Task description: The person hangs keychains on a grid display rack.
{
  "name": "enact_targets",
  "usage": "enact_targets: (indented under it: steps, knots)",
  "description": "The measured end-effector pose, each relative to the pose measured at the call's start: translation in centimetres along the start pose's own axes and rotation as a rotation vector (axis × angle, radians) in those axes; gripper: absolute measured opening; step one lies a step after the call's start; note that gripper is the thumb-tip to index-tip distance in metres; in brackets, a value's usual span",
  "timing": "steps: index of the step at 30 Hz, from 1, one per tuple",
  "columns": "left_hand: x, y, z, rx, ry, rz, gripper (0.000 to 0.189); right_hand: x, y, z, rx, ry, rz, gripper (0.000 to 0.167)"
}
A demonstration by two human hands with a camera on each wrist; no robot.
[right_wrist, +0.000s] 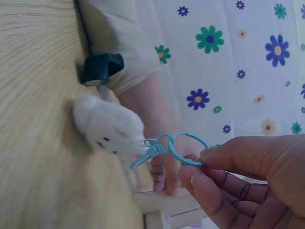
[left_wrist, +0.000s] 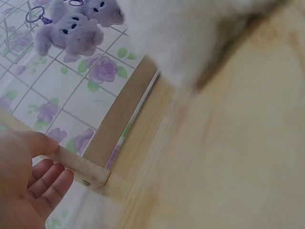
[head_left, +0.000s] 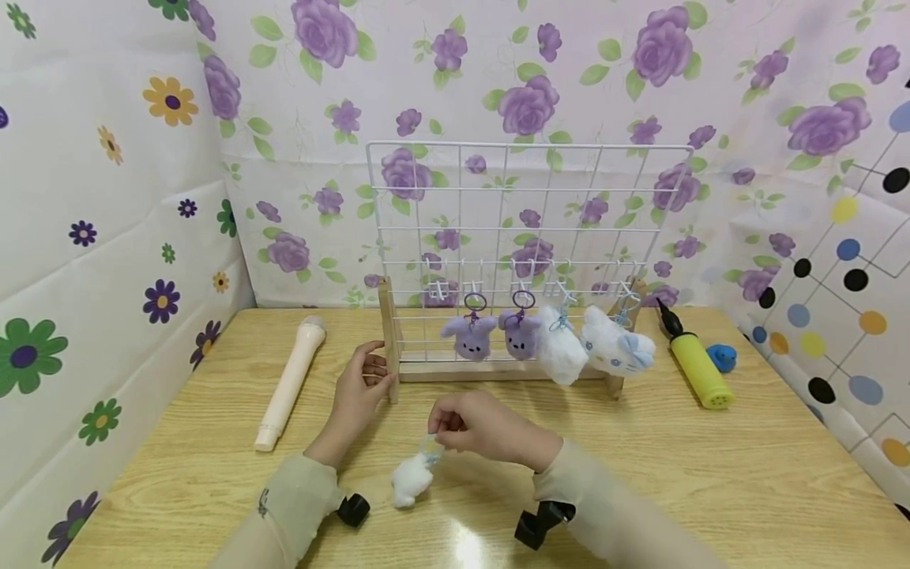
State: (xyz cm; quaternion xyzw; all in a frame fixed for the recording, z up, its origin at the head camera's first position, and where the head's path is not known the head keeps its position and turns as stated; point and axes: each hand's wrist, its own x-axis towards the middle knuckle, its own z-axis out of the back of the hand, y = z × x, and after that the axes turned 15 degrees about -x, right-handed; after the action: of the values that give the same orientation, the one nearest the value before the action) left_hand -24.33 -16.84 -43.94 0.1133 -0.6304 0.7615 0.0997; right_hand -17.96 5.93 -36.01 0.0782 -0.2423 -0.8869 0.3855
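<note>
My right hand [head_left: 486, 427] pinches a blue key ring [right_wrist: 186, 149] between thumb and fingers. From its blue clasp [right_wrist: 151, 151] hangs a small white plush keychain [head_left: 411, 479], low over the table in front of the rack. My left hand [head_left: 359, 387] is at the rack's left wooden post [head_left: 389, 340], thumb against the post [left_wrist: 71, 160] and fingers bent beside it. The white wire rack [head_left: 498, 229] carries two purple plush keychains [head_left: 472, 340] and two white plush keychains [head_left: 617, 344] on hooks.
A pale microphone-shaped thing [head_left: 291, 383] lies on the table left of the rack. To the right lie a yellow balloon pump [head_left: 700, 370] with a black nozzle and a small blue toy [head_left: 722, 357]. Flowered cloth [head_left: 306, 205] stands behind the table.
</note>
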Motion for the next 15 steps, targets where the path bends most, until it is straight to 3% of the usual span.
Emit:
enact_targets:
  steps: [9,15]
  knots:
    - [0.1,-0.1,0.0,-0.009,0.003,0.013,0.057,0.0,0.9,3.2,-0.129,-0.047,0.059,0.006]
    - [0.1,0.1,0.0,-0.018,0.004,0.009,0.057,0.3,1.2,5.4,-0.186,-0.061,0.050,0.004]
